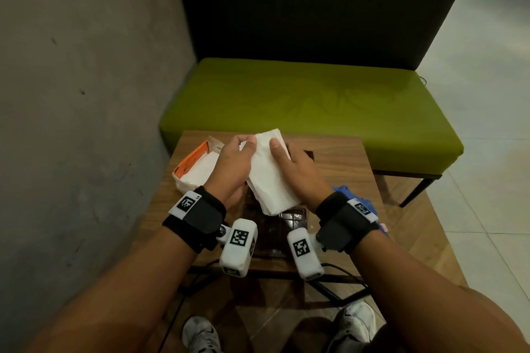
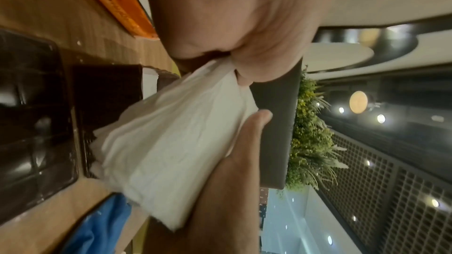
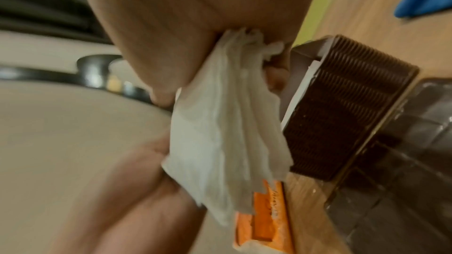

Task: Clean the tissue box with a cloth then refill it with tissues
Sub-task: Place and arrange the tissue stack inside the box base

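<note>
Both hands hold a thick stack of white tissues (image 1: 272, 175) above the small wooden table (image 1: 344, 163). My left hand (image 1: 241, 155) pinches its left edge, thumb on top. My right hand (image 1: 289, 162) grips the right side, thumb pressed on the top sheet. In the left wrist view the tissue stack (image 2: 176, 152) hangs between the two palms. The brown ribbed tissue box (image 3: 342, 113) stands open on the table just beyond the tissues, mostly hidden under the hands in the head view. Its dark glossy lid (image 1: 286, 226) lies flat nearer me. A blue cloth (image 1: 358, 200) lies crumpled under my right wrist.
An opened orange tissue pack (image 1: 195, 166) with white tissues inside lies at the table's left edge. A green bench (image 1: 315, 106) stands right behind the table, with a grey wall (image 1: 86, 94) close on the left. Tiled floor (image 1: 487, 94) spreads to the right.
</note>
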Available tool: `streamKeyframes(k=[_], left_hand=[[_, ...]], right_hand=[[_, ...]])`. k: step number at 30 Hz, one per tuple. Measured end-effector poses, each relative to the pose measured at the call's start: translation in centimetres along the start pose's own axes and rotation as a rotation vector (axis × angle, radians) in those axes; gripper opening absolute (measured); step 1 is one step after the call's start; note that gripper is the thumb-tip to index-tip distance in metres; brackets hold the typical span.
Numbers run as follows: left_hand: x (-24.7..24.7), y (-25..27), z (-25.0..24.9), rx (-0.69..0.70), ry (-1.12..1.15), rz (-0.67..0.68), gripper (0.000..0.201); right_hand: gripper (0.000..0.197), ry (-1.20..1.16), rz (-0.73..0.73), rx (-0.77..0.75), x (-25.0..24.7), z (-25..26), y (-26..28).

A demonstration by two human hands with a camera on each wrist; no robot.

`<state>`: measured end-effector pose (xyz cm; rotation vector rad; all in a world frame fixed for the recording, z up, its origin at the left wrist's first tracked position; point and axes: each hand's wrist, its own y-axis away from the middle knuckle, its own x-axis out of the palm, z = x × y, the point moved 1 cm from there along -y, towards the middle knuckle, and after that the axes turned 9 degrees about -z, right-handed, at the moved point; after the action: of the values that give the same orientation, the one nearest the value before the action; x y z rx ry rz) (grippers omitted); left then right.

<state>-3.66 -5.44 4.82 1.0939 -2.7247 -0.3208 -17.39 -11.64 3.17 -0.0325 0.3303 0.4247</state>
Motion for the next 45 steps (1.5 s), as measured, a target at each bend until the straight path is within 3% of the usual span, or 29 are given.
streamKeyframes(k=[4, 6, 9, 11, 14, 16, 18, 20, 25, 29, 32, 35, 38, 42, 45], left_hand=[[-0.9, -0.6, -0.1, -0.029, 0.052, -0.015, 0.019], [-1.8, -0.8, -0.4, -0.121, 0.086, 0.107, 0.037], [-3.0, -0.5, -1.3, -0.234, 0.024, 0.391, 0.064], [-3.2, -0.2, -1.6, -0.215, -0.081, 0.470, 0.055], [-3.0, -0.8, -1.2, -0.142, -0.132, 0.408, 0.037], [-2.8, -1.6, -0.7, -0.116, -0.053, 0.277, 0.037], [-2.5, -2.0, -0.2, -0.057, 0.009, 0.148, 0.036], [-2.0, -1.8, 0.5, 0.010, -0.012, 0.046, 0.031], [-1.8, -1.6, 1.6, 0.129, -0.085, -0.090, 0.017], [-3.0, -1.6, 1.9, 0.254, -0.117, -0.152, 0.029], [-3.7, -1.7, 1.8, 0.359, -0.162, -0.096, 0.023], [-4.4, -1.7, 1.2, 0.334, -0.126, 0.102, 0.017], [-5.0, -1.6, 0.6, 0.291, -0.173, 0.235, 0.028], [-5.1, -2.0, 0.7, 0.205, -0.170, 0.280, 0.023], [-4.9, -1.7, 0.8, 0.196, -0.152, 0.303, 0.041]], right_hand=[[0.036, -0.175, 0.151, 0.105, -1.6, 0.0, -0.2], [0.024, -0.167, 0.175, 0.096, -2.6, 0.5, -0.3], [0.015, 0.001, 0.301, 0.027, -3.3, 1.6, -0.4], [0.021, 0.101, 0.382, 0.003, -3.5, 2.3, -0.5], [0.019, 0.055, 0.339, 0.020, -3.7, 2.7, -0.8], [0.020, -0.149, 0.181, 0.098, -3.9, 2.0, -0.9], [0.036, -0.391, 0.067, 0.213, -3.7, 1.0, -0.5], [0.056, -0.476, 0.068, 0.263, -3.0, 0.2, 0.1], [0.028, -0.520, 0.060, 0.235, -2.3, -0.3, 1.1], [0.028, -0.500, 0.006, 0.234, -3.2, -0.5, 0.7], [0.027, -0.509, 0.022, 0.274, -3.6, -0.1, 0.5], [0.031, -0.499, 0.019, 0.296, -3.8, 0.1, 0.2], [0.032, -0.477, 0.021, 0.293, -3.9, 0.1, 0.1], [0.042, -0.470, 0.055, 0.290, -4.3, 0.0, 0.1], [0.045, -0.457, 0.078, 0.307, -4.7, 0.2, -0.1]])
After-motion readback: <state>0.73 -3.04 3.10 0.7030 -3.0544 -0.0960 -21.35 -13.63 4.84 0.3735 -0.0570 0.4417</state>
